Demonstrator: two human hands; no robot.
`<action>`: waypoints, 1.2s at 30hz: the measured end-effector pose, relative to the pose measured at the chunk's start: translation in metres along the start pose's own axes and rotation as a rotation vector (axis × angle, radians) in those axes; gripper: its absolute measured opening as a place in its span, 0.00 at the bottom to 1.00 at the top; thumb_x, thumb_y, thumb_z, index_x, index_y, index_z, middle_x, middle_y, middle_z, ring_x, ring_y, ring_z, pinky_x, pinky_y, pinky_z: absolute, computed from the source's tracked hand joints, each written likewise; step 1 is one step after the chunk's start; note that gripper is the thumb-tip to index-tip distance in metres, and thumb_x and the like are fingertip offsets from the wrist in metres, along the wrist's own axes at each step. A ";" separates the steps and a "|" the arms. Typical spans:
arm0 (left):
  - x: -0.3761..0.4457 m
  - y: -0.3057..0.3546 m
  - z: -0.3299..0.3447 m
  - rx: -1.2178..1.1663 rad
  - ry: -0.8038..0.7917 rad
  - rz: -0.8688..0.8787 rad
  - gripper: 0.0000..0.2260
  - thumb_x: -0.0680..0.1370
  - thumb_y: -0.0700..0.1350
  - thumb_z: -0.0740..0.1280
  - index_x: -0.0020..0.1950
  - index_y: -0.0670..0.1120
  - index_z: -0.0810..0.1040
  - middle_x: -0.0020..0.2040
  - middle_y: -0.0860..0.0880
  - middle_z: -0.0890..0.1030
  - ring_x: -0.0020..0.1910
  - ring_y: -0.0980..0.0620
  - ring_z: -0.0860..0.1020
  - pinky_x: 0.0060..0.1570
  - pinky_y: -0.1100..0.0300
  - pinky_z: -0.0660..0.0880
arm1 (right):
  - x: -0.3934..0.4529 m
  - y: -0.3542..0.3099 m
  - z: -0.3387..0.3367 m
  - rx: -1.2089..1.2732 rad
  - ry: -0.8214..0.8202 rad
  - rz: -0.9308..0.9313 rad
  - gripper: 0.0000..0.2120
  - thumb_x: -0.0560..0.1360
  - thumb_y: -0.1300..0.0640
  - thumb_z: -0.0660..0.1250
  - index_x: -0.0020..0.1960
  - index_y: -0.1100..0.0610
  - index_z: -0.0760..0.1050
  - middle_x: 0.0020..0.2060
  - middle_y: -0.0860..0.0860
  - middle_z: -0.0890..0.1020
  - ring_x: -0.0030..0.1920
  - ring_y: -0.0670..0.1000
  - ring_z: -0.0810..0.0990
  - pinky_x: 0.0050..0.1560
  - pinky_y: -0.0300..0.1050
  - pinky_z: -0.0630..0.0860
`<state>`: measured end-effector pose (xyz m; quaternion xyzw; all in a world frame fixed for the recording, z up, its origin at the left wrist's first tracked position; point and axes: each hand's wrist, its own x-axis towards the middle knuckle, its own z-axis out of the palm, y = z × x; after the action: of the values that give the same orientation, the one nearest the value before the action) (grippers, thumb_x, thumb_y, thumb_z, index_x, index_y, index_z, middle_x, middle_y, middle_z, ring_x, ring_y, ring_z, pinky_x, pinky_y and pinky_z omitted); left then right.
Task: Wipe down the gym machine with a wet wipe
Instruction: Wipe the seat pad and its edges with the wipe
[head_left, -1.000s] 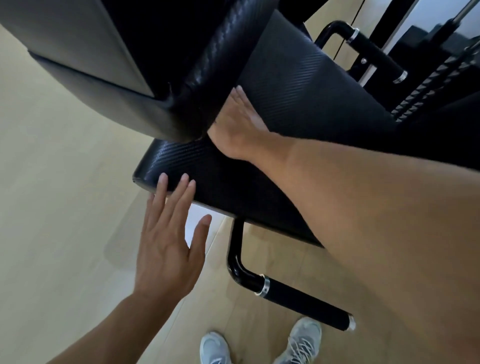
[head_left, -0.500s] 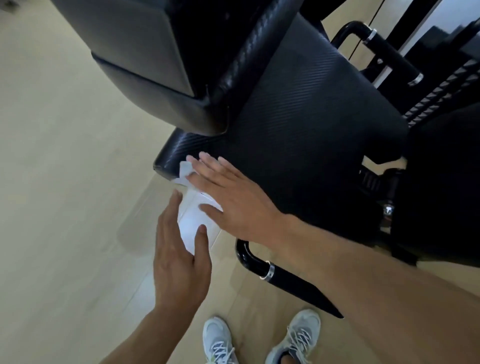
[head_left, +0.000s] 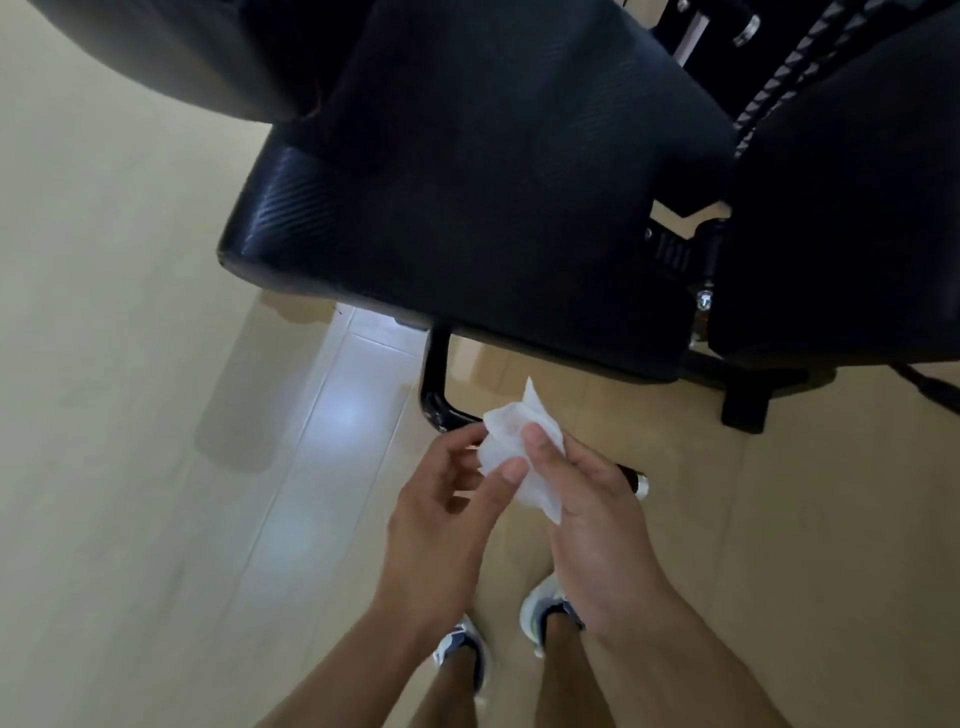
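Both hands were low in front of the body, off the machine, w/ the wipe bunched between them. Right hand held the wipe: thumb pressed on its top, the white sheet draped across the palm & hanging past the heel side. Rest of the right fingers were hidden under the wipe, can't tell how they lay. Left hand was beside it, fingers loosely curled, thumb tip touching the wipe's lower left edge, forefinger reaching toward the upper edge; looked like a light pinch, though blur made the exact contact hard to read. One corner of the wipe stuck up in a point.

Wipe was in the air, below the seat's front edge, not touching the pad. Seat was a black textured pad, tilted across the top of the view, w/ a second black pad overhanging at upper left & another dark pad at right. A black curved tube dropped from under the seat & ran behind the hands; its chrome-ringed end showed just right of the right hand. Floor was pale, glossy. Two light shoes were partly visible under the forearms.
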<state>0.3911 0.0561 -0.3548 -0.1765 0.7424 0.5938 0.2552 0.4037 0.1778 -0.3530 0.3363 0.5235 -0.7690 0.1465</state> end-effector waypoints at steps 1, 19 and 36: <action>0.000 0.001 0.002 0.022 -0.041 -0.015 0.13 0.73 0.61 0.72 0.54 0.58 0.82 0.46 0.58 0.85 0.44 0.61 0.82 0.42 0.71 0.75 | -0.002 0.003 -0.002 0.033 0.007 0.023 0.13 0.81 0.50 0.65 0.56 0.55 0.85 0.53 0.55 0.87 0.58 0.54 0.85 0.67 0.55 0.74; -0.005 -0.011 0.010 0.064 0.023 -0.008 0.05 0.76 0.49 0.74 0.41 0.50 0.84 0.38 0.51 0.85 0.39 0.50 0.82 0.35 0.72 0.72 | -0.005 0.016 -0.027 0.272 0.465 0.011 0.11 0.82 0.51 0.64 0.52 0.56 0.82 0.48 0.54 0.87 0.49 0.52 0.87 0.50 0.49 0.82; 0.042 -0.006 0.011 0.365 0.344 0.456 0.09 0.83 0.44 0.64 0.60 0.55 0.77 0.48 0.54 0.82 0.48 0.56 0.78 0.46 0.59 0.71 | 0.010 0.024 -0.051 -1.016 -0.053 -0.504 0.16 0.80 0.39 0.63 0.60 0.45 0.83 0.70 0.37 0.74 0.73 0.36 0.67 0.75 0.44 0.66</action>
<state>0.3624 0.0676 -0.3859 -0.0547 0.8890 0.4544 0.0144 0.4290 0.2153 -0.3883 0.0687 0.8879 -0.4402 0.1150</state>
